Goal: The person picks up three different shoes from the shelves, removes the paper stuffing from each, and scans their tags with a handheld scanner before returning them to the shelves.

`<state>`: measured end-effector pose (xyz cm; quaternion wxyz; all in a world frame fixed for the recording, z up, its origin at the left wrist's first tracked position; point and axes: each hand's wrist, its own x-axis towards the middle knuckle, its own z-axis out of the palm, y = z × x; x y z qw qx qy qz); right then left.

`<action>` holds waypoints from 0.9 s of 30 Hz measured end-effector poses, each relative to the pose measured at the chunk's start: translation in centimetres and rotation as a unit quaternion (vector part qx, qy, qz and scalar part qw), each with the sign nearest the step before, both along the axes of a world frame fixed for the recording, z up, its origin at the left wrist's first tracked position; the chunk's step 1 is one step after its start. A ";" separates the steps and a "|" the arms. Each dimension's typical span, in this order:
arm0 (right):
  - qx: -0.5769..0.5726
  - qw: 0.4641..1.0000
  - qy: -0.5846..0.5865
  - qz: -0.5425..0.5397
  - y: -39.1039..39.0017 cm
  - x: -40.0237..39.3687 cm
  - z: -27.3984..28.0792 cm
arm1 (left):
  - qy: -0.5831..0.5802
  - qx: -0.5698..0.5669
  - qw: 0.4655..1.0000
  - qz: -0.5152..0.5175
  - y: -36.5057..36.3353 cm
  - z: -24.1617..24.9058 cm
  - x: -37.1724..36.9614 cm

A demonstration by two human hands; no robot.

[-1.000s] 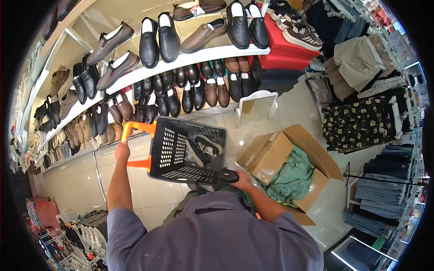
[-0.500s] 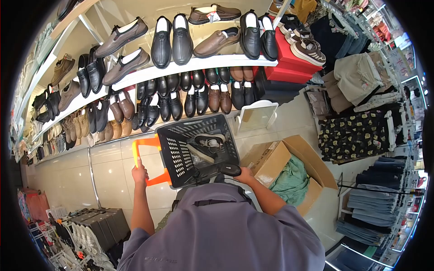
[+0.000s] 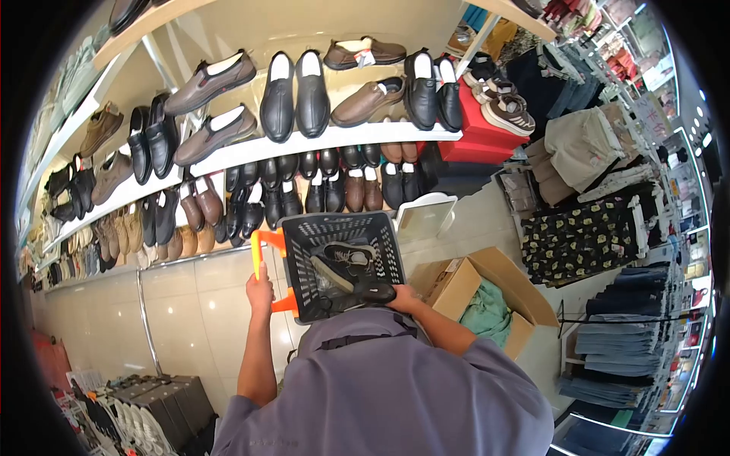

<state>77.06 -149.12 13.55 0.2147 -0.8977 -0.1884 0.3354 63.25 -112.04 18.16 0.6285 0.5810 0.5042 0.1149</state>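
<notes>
A black plastic shopping basket [image 3: 296, 228] with perforated sides is in front of my body. My left hand [image 3: 260, 295] is closed around its orange handle [image 3: 258, 254], on the basket's left side. Inside lie dark sneakers with pale soles [image 3: 351, 257]; one is tipped to show its sole. At the basket's near right corner, my right hand [image 3: 403, 299] grips one end of a black shoe [image 3: 376, 292]. That shoe is over the basket opening, and part of it is hidden.
Shelves of leather shoes [image 3: 295, 95] run along the far side. A small white-framed mirror [image 3: 424, 216] stands beyond the basket. To the right, an open cardboard box [image 3: 525, 285] holds green cloth [image 3: 489, 313]. Clothes racks [image 3: 582, 235] line the right; grey boxes [image 3: 171, 410] stand lower left.
My left hand and the basket handle have shifted right in view. The black shoe in my right hand sits slightly lower and further left. The shelves appear lower as the view has tilted.
</notes>
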 end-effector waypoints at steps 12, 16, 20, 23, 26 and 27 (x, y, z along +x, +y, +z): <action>0.070 0.989 0.004 0.127 1.8 9.4 0.1 | 0.115 0.060 0.991 0.028 -0.4 0.0 -0.7; 0.112 0.980 0.041 0.162 1.3 13.9 -0.2 | 0.250 0.558 0.791 -0.006 -3.1 3.0 3.8; 0.150 0.984 0.035 0.088 -1.0 17.3 -2.7 | 0.126 0.512 0.839 -0.135 -7.1 6.2 12.7; 0.147 0.961 0.228 -0.054 -3.1 19.6 -4.9 | 0.041 0.445 0.871 -0.206 -9.9 7.5 20.8; 0.137 0.953 0.260 -0.068 -5.1 21.5 -4.9 | -0.018 0.535 0.797 -0.279 -11.2 9.4 29.1; 0.139 0.952 0.264 -0.064 -5.7 22.0 -5.1 | -0.013 0.533 0.795 -0.289 -11.1 9.8 31.6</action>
